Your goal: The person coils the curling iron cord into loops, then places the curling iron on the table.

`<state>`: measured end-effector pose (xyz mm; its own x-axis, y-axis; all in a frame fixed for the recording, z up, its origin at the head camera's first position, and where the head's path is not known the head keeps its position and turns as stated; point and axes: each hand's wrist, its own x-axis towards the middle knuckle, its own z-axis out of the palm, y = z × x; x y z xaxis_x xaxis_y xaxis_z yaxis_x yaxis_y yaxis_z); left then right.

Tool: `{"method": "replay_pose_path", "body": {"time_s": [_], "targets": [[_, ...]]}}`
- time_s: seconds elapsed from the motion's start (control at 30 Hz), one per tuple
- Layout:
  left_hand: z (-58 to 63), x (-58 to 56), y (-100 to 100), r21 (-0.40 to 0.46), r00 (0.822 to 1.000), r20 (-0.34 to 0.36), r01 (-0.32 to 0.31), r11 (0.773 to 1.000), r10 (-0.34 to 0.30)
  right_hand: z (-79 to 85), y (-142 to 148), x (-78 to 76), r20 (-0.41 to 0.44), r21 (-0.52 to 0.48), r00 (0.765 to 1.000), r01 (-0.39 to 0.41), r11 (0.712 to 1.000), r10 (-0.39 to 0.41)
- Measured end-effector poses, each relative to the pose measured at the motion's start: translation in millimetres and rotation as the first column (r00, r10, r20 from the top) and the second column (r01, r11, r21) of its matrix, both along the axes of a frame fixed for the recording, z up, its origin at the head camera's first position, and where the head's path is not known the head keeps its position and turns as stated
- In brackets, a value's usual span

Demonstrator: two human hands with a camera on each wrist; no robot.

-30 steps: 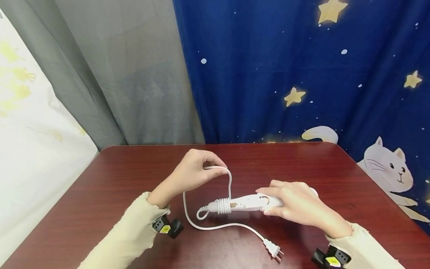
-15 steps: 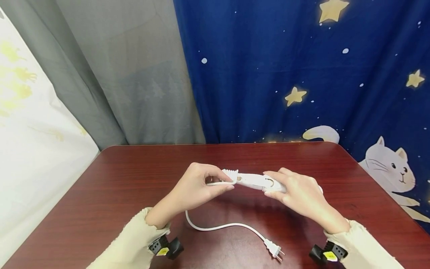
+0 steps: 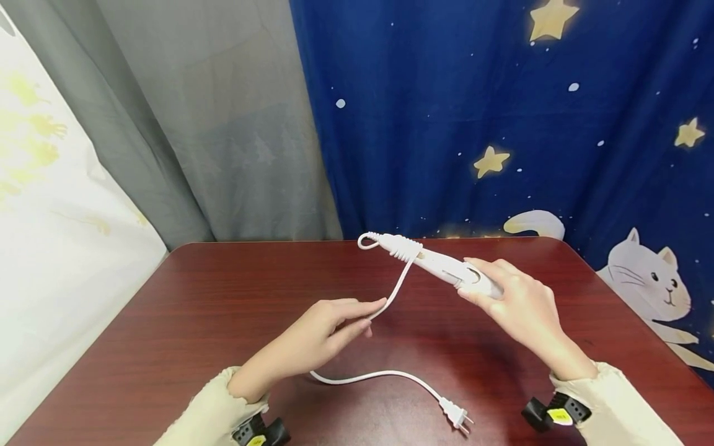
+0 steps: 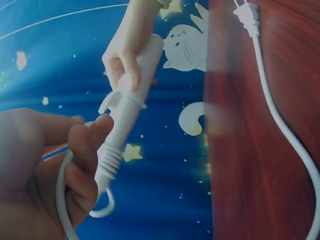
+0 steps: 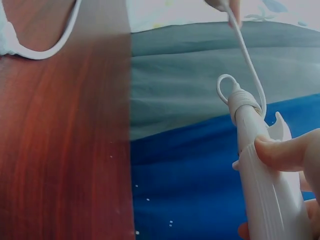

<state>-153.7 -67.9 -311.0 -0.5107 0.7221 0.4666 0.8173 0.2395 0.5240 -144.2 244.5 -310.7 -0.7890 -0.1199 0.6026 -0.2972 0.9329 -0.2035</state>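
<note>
My right hand (image 3: 515,300) grips a white curling iron (image 3: 443,266) by its body, raised above the table and tilted with its cord end up and to the left. Several turns of white cord (image 3: 403,249) wrap that end, and a small loop stands out beyond them. In the right wrist view, a small lever (image 5: 280,129) sticks out of the curling iron near my thumb. My left hand (image 3: 312,337) pinches the cord below and left of the wraps; the stretch between looks nearly straight. From there the cord runs down behind my left hand to the plug (image 3: 455,415) on the table.
The dark red wooden table (image 3: 223,291) lies beneath both hands. Behind it hang a grey curtain (image 3: 234,124) and a blue curtain (image 3: 413,124) with stars and a cat. White cloth (image 3: 61,260) hangs at the left.
The curling iron has risen off the table, and its cord end now points up. My left hand has passed the cord round the front and drawn it down and left. The plug has stayed put.
</note>
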Motion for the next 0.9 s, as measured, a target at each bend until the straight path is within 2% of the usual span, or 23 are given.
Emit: {"method": "replay_pose_path", "body": {"time_s": [0.1,0.2,0.3,0.4,0.57,0.67,0.9], "targets": [[-3.8,0.6,-4.6,-0.007,0.994,0.108,0.003,1.0,-0.002,4.1,4.5,1.1,-0.035,-0.023,0.999,0.005,1.0,-0.006],[-7.0,0.7,-7.8,-0.029,0.983,0.185,-0.003,1.0,0.008,8.9,9.0,2.2,-0.079,-0.041,0.997,0.013,0.999,-0.017],[-9.0,-0.5,-9.9,-0.046,0.964,0.267,0.012,0.999,0.001,13.6,11.6,4.4,-0.107,-0.07,0.994,0.017,0.997,-0.024],[-11.1,-4.6,-10.8,-0.072,0.938,0.344,0.07,0.995,-0.041,16.3,11.5,8.3,-0.109,-0.096,0.994,0.008,0.995,-0.018],[-14.4,-16.9,-7.0,-0.122,0.921,0.38,0.147,0.982,-0.091,18.8,9.0,17.9,-0.103,-0.133,0.995,-0.033,0.991,0.02],[-17.4,-25.4,-3.9,-0.127,0.914,0.395,0.153,0.98,-0.091,21.0,6.4,23.9,-0.108,-0.141,0.993,-0.069,0.988,0.054],[-28.8,-48.3,-0.3,-0.072,0.874,0.475,0.151,0.986,-0.099,26.3,0.4,37.9,-0.104,-0.12,0.986,-0.139,0.983,0.127]]}}
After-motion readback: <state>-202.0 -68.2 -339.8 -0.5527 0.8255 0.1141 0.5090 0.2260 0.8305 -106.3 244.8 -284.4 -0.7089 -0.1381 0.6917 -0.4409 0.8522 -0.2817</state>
